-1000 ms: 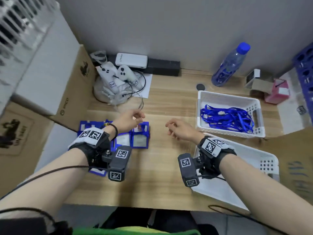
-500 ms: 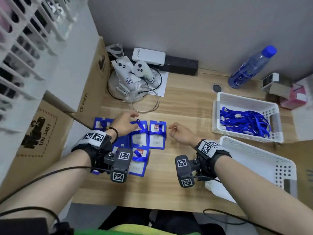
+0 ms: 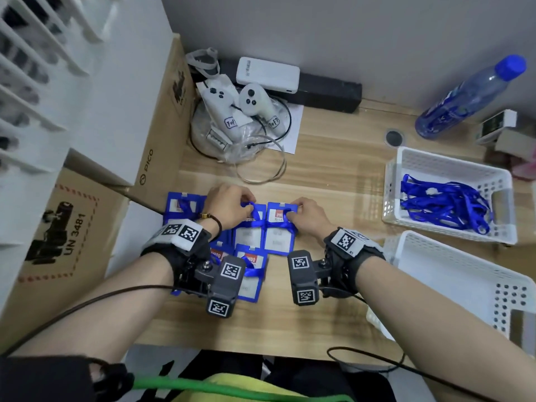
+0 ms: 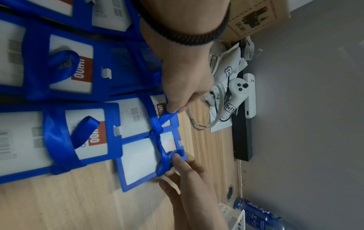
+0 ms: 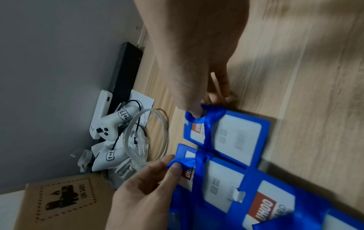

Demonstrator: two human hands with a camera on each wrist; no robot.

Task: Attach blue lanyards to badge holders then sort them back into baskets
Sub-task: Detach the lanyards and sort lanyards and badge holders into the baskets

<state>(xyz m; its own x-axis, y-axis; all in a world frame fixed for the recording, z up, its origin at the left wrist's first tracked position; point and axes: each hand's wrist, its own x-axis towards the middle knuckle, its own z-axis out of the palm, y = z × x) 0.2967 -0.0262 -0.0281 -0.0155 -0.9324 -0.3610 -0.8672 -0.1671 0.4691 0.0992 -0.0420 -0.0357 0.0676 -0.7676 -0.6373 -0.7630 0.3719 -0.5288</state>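
Note:
Several blue badge holders lie side by side on the wooden desk, each with a blue lanyard wrapped round it. My left hand [image 3: 249,206] pinches the lanyard loop [image 4: 165,118] at the top of the middle holder [image 3: 249,236]. My right hand [image 3: 291,211] pinches the loop [image 5: 199,109] on the holder next to it on the right [image 3: 278,242]. The wrist views show both pinches close up, the left thumb [image 5: 175,168] on the ribbon. Loose blue lanyards [image 3: 443,204] fill the far white basket [image 3: 441,158]. The near white basket [image 3: 464,274] holds nothing I can see.
Cardboard boxes [image 3: 162,134] wall off the desk's left side. White controllers [image 3: 252,103] with cables, a power bank [image 3: 266,74] and a black bar [image 3: 327,94] sit at the back. A water bottle [image 3: 470,97] leans at the back right beside small boxes.
Both hands have come down onto the badge holders and taken hold of lanyard loops; a second ago they hovered with nothing in them. The head view has swung left and closer.

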